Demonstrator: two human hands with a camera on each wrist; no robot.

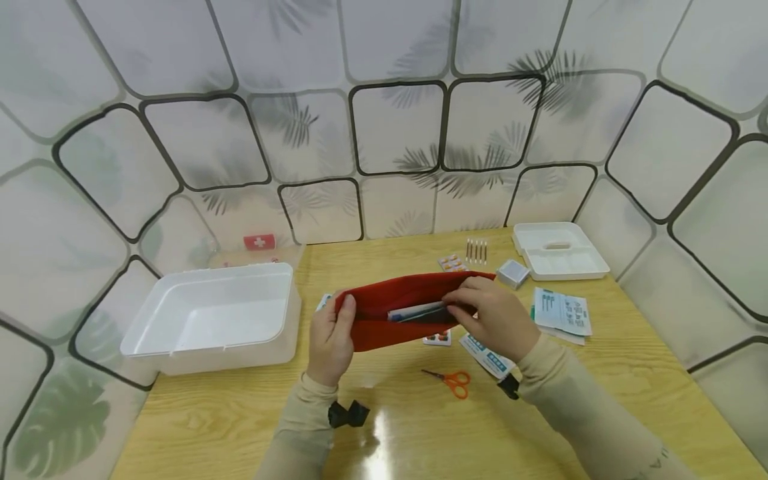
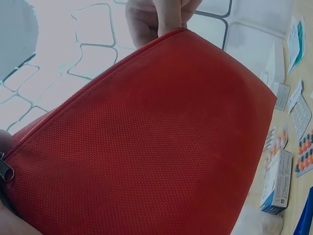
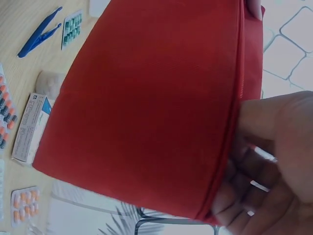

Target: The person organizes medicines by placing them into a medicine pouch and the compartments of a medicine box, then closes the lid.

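left hand (image 1: 331, 340) is gripping the left end of a red zippered pouch (image 1: 384, 335); this grip is holding fabric, thumb lying over the rim. pouch is hanging in the air above the worktop (image 1: 204, 413), mouth gaping, slim white-and-blue items (image 1: 417, 311) showing inside. right hand (image 1: 495, 315) is reaching into the mouth at the right end, fingers bending; cannot tell whether this grip is pinching anything. orange-handled scissors (image 1: 447, 377) are lying nearer the person. white plastic bin (image 1: 228, 359) is standing at left, white tray (image 1: 558, 263) at far right.
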